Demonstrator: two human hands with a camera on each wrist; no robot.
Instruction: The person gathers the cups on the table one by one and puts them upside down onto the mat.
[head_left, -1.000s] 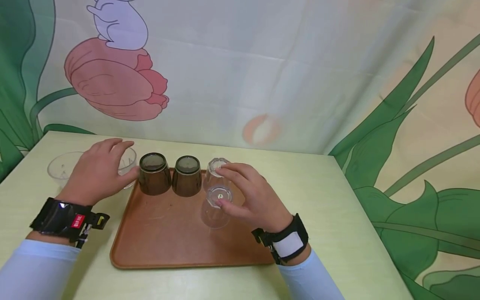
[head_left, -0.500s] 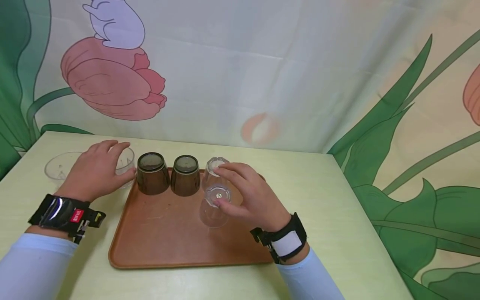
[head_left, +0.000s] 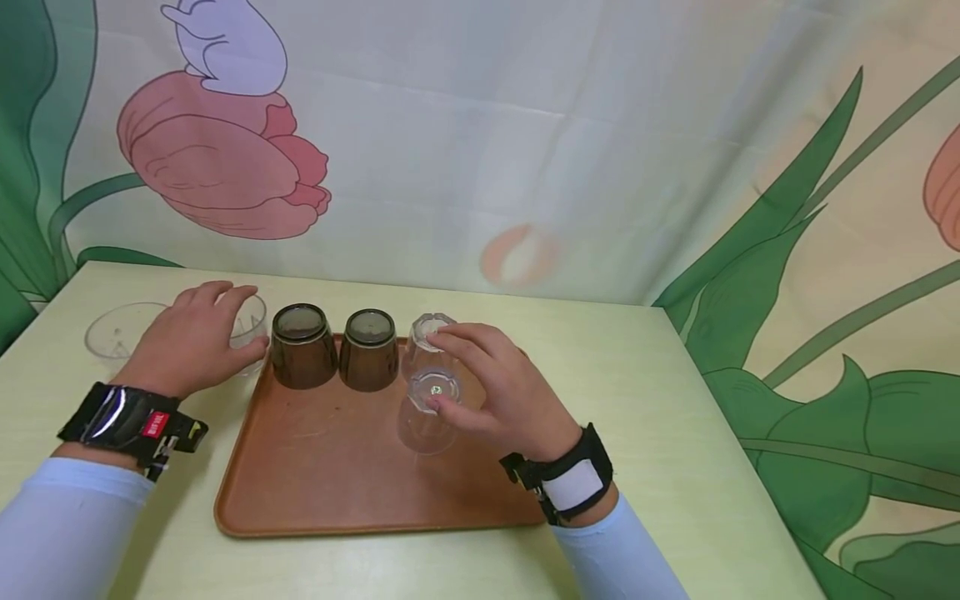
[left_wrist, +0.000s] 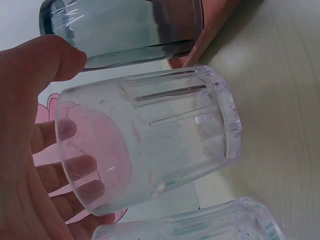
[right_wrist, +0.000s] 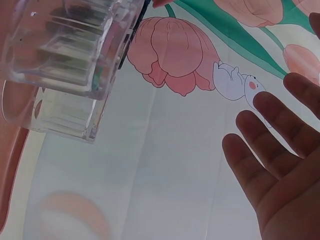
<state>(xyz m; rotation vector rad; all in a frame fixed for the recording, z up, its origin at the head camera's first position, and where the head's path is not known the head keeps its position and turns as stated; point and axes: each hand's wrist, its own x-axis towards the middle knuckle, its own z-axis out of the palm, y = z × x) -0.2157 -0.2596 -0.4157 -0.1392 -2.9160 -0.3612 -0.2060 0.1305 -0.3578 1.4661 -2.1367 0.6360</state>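
Plainly, the left grip (head_left: 187, 340) spreads loosely, empty, just beside an upright clear glass (left_wrist: 172, 120). Likewise empty, the right grip (head_left: 508, 396) splays immediately right of two overturned glasses (head_left: 422, 428).

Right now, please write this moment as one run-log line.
left hand: spread near upright clear glass | right hand: spread near upside-down clear glasses | tray: two dark glasses, upside down

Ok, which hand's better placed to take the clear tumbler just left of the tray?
Probably the left hand: its thumb and fingers flank that tumbler. The right hand is farther, over the tray beside inverted clear tumblers.
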